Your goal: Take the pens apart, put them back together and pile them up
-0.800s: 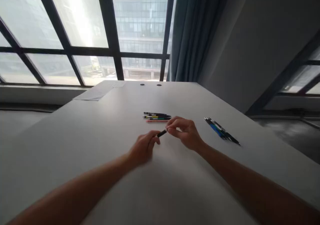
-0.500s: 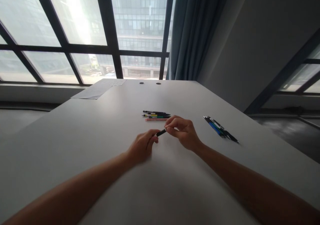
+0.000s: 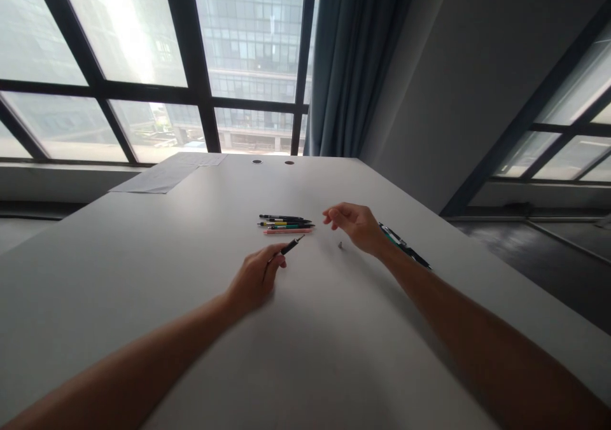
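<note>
My left hand [image 3: 255, 273] is closed around a black mechanical pencil [image 3: 289, 246], whose thin metallic end points up and to the right. Most of its body is hidden in the palm. Apart from it, my right hand [image 3: 354, 224] hovers over the table with loosely bent fingers and nothing visible in them. A small silver-grey piece [image 3: 340, 245] stands on the table just below those fingers. Beyond my left hand lies a row of several pencils or pens, black, yellow and green, with a pink one [image 3: 286, 231] nearest.
A second group of pens [image 3: 413, 254] lies on the right, partly hidden by my right hand and wrist. Paper sheets [image 3: 153, 177] cover the far left of the white table [image 3: 229, 194]. Past its far end are windows and a blue curtain [image 3: 351, 67].
My right hand has left the pencil and moved right and up, its fingers loosened. The small silver-grey piece now shows on the table. The pencil's thin end is uncovered; the view has turned slightly right.
</note>
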Action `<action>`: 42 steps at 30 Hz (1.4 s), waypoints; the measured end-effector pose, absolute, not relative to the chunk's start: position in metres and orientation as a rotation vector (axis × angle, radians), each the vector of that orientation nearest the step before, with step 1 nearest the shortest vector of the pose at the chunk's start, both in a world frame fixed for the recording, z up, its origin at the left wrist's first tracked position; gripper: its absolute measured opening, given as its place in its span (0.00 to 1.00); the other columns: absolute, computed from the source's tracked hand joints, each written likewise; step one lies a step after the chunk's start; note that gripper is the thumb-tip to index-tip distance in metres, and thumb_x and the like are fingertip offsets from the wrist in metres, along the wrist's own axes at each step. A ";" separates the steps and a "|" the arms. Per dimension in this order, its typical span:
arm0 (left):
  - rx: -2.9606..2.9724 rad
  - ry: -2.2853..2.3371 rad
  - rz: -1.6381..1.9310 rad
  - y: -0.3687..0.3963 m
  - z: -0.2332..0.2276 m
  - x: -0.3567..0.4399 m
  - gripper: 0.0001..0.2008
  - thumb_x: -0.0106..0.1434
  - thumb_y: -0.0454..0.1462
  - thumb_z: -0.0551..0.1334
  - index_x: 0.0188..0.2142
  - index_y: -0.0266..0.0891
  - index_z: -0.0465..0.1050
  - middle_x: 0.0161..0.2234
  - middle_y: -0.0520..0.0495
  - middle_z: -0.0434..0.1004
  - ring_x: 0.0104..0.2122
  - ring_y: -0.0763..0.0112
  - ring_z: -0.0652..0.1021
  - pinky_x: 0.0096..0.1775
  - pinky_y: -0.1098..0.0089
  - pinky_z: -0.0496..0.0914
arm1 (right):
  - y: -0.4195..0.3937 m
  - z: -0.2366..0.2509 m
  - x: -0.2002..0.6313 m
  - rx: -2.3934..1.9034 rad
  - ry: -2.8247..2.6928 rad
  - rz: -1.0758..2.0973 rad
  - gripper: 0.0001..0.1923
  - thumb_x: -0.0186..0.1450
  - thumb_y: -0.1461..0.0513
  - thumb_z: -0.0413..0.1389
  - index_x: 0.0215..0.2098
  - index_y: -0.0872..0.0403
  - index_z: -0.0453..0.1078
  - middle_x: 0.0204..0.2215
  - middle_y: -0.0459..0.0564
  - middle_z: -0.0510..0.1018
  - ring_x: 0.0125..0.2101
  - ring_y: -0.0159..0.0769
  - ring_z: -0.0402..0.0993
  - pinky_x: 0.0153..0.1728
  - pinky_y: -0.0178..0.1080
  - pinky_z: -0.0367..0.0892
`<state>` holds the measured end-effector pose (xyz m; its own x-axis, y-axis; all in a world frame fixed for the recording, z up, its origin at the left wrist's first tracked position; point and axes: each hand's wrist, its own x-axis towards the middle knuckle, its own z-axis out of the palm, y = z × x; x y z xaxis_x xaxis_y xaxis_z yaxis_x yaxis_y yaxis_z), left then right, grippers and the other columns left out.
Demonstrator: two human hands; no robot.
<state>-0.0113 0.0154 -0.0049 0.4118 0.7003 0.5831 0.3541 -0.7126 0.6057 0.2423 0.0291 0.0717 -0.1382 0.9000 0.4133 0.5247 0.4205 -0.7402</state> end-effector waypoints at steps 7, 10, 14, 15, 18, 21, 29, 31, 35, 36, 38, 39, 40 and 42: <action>2.260 0.980 1.238 0.016 -0.002 -0.009 0.14 0.67 0.41 0.54 0.47 0.36 0.72 0.30 0.48 0.78 0.28 0.72 0.75 0.34 0.73 0.69 | 0.035 0.071 0.270 -1.876 -2.293 0.183 0.14 0.59 0.59 0.59 0.44 0.52 0.75 0.39 0.50 0.79 0.33 0.35 0.73 0.32 0.35 0.65; 2.262 1.013 1.229 0.016 -0.002 -0.008 0.14 0.66 0.41 0.55 0.46 0.36 0.72 0.31 0.47 0.78 0.29 0.72 0.75 0.35 0.73 0.69 | 0.038 0.060 0.270 -1.976 -2.376 0.229 0.15 0.59 0.61 0.59 0.45 0.52 0.75 0.38 0.50 0.79 0.35 0.37 0.74 0.33 0.35 0.64; 2.265 1.024 1.223 0.016 -0.003 -0.008 0.14 0.66 0.40 0.56 0.46 0.36 0.73 0.32 0.47 0.78 0.29 0.72 0.76 0.35 0.73 0.68 | 0.042 0.048 0.271 -1.942 -2.425 0.282 0.07 0.59 0.65 0.57 0.34 0.53 0.76 0.34 0.49 0.80 0.34 0.37 0.74 0.32 0.35 0.63; 2.265 1.022 1.222 0.016 -0.003 -0.008 0.14 0.66 0.40 0.56 0.46 0.37 0.73 0.32 0.47 0.79 0.30 0.72 0.76 0.35 0.73 0.68 | 0.042 0.047 0.270 -1.911 -2.417 0.293 0.06 0.59 0.66 0.56 0.32 0.53 0.76 0.33 0.49 0.80 0.33 0.36 0.74 0.32 0.35 0.63; 2.272 1.023 1.208 0.016 -0.003 -0.008 0.14 0.66 0.40 0.56 0.46 0.37 0.73 0.34 0.46 0.79 0.31 0.71 0.76 0.36 0.72 0.69 | 0.039 0.053 0.263 -1.673 -2.316 0.374 0.07 0.60 0.64 0.55 0.33 0.54 0.76 0.31 0.49 0.80 0.31 0.35 0.73 0.32 0.35 0.65; 2.282 1.036 1.189 0.015 -0.002 -0.007 0.14 0.66 0.41 0.55 0.46 0.38 0.73 0.35 0.46 0.79 0.32 0.70 0.76 0.37 0.72 0.68 | 0.031 0.065 0.250 -1.336 -2.113 0.435 0.11 0.62 0.57 0.55 0.37 0.54 0.75 0.31 0.50 0.79 0.30 0.34 0.72 0.32 0.36 0.68; 2.272 1.031 1.188 0.014 -0.002 -0.005 0.14 0.66 0.41 0.55 0.46 0.37 0.73 0.34 0.46 0.79 0.31 0.70 0.76 0.35 0.72 0.68 | 0.013 0.078 0.227 -1.054 -2.037 0.515 0.13 0.61 0.53 0.59 0.35 0.55 0.75 0.29 0.51 0.78 0.28 0.34 0.72 0.30 0.38 0.69; 2.276 1.024 1.186 0.014 -0.002 -0.005 0.14 0.66 0.41 0.55 0.46 0.37 0.73 0.34 0.46 0.79 0.31 0.71 0.76 0.35 0.72 0.68 | 0.012 0.077 0.225 -1.042 -2.049 0.520 0.13 0.61 0.53 0.59 0.35 0.55 0.75 0.29 0.51 0.78 0.28 0.34 0.72 0.30 0.39 0.70; 2.273 1.024 1.181 0.014 -0.001 -0.005 0.13 0.66 0.40 0.55 0.45 0.37 0.73 0.33 0.46 0.79 0.30 0.71 0.75 0.34 0.73 0.67 | 0.011 0.075 0.222 -1.025 -2.061 0.509 0.11 0.61 0.55 0.59 0.35 0.54 0.75 0.29 0.50 0.78 0.28 0.34 0.72 0.30 0.38 0.69; 2.272 1.021 1.181 0.014 -0.001 -0.005 0.13 0.66 0.40 0.55 0.45 0.37 0.73 0.33 0.46 0.79 0.30 0.71 0.75 0.34 0.73 0.67 | 0.011 0.074 0.221 -1.020 -2.067 0.506 0.11 0.61 0.55 0.59 0.35 0.54 0.75 0.29 0.50 0.78 0.28 0.33 0.72 0.30 0.38 0.69; 2.276 1.015 1.180 0.013 -0.001 -0.005 0.13 0.66 0.40 0.56 0.45 0.37 0.73 0.33 0.46 0.79 0.29 0.72 0.75 0.34 0.73 0.67 | 0.011 0.073 0.219 -1.011 -2.074 0.505 0.10 0.61 0.56 0.59 0.35 0.54 0.75 0.29 0.50 0.78 0.28 0.33 0.72 0.30 0.37 0.69; 2.281 1.011 1.177 0.013 -0.001 -0.005 0.13 0.66 0.40 0.56 0.45 0.37 0.73 0.33 0.47 0.79 0.29 0.72 0.75 0.34 0.73 0.67 | 0.011 0.072 0.218 -1.008 -2.076 0.506 0.10 0.61 0.56 0.59 0.35 0.55 0.75 0.29 0.50 0.78 0.27 0.33 0.72 0.30 0.37 0.68; 2.287 1.006 1.174 0.013 -0.001 -0.005 0.13 0.66 0.40 0.56 0.46 0.37 0.73 0.33 0.47 0.79 0.29 0.72 0.75 0.34 0.73 0.67 | 0.011 0.070 0.217 -1.004 -2.077 0.509 0.10 0.61 0.57 0.59 0.35 0.55 0.75 0.29 0.50 0.78 0.27 0.33 0.72 0.30 0.37 0.68; 2.295 0.993 1.176 0.013 -0.001 -0.005 0.13 0.66 0.40 0.55 0.45 0.37 0.73 0.33 0.47 0.79 0.30 0.72 0.75 0.34 0.73 0.67 | 0.010 0.069 0.216 -0.997 -2.079 0.510 0.09 0.62 0.57 0.58 0.35 0.55 0.75 0.29 0.50 0.78 0.27 0.33 0.71 0.30 0.37 0.68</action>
